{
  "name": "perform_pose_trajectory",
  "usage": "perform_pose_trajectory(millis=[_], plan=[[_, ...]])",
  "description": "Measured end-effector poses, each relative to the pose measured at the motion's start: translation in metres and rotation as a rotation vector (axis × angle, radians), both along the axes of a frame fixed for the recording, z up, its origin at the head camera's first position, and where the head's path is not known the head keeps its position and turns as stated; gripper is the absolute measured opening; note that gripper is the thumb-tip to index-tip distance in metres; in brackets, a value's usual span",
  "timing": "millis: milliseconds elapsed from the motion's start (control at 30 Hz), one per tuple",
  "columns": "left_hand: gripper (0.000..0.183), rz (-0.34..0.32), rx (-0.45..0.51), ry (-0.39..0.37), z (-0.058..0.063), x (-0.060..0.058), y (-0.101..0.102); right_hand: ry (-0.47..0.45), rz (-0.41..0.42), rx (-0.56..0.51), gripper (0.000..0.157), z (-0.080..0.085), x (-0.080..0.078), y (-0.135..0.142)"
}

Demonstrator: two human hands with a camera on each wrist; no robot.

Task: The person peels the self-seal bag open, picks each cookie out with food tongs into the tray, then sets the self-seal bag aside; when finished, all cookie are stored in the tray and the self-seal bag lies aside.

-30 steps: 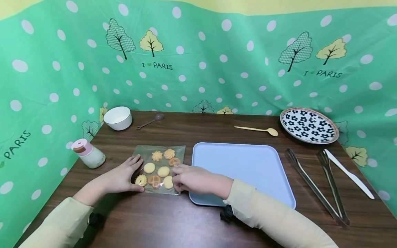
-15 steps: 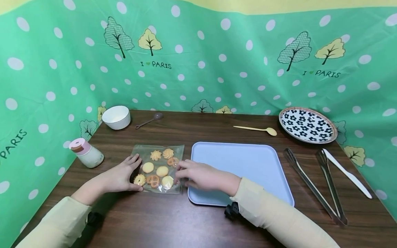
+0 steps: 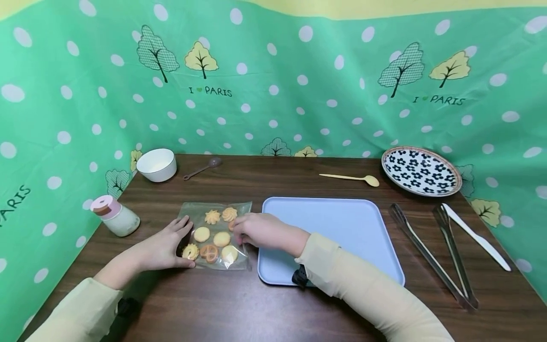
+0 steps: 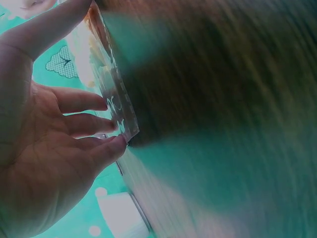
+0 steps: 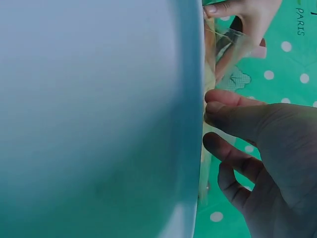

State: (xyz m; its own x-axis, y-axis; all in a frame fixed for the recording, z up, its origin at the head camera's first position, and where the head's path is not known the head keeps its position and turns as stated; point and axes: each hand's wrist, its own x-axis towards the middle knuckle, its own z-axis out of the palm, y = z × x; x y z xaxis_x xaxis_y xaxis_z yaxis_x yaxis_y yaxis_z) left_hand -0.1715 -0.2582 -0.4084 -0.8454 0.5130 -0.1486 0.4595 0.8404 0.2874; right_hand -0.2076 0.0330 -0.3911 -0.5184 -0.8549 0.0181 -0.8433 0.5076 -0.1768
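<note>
A clear plastic bag of cookies (image 3: 215, 228) lies flat on the table, holding round, swirled and pretzel-shaped ones. My left hand (image 3: 164, 244) spreads along the bag's left edge, its fingers and thumb apart. In the left wrist view, the fingertips of the left hand (image 4: 64, 124) touch the bag's edge (image 4: 124, 111). At the bag's right side, my right hand (image 3: 267, 230) pinches the edge between thumb and forefinger, covering part of a pretzel cookie. The right wrist view shows the thumb and forefinger of the right hand (image 5: 262, 134) close together there, beside the tray.
A light blue tray (image 3: 325, 237) lies right of the bag, under my right forearm. A pink-lidded jar (image 3: 117, 216), white bowl (image 3: 156, 165) and brown spoon (image 3: 205, 167) stand left. Rightward are a yellow spoon (image 3: 350, 178), patterned plate (image 3: 420, 171), tongs (image 3: 431, 251) and white knife (image 3: 478, 237).
My right hand drew back slightly to the right from the bag's lower right, then returned leftward, higher up on the right edge. The left hand has stayed at the bag's left edge.
</note>
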Motion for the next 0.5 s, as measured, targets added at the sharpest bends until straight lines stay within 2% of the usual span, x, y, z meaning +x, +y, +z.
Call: perform_pose_trajectory(millis=[367,500], plan=[[0.104,0.01,0.004,0.007,0.002,0.002,-0.001,0.118,0.032,-0.01,0.009,0.006,0.002,0.017],[0.104,0.007,0.002,0.009,0.003,0.002,0.001,0.114,0.044,-0.027,0.008,0.01,0.003,0.028]])
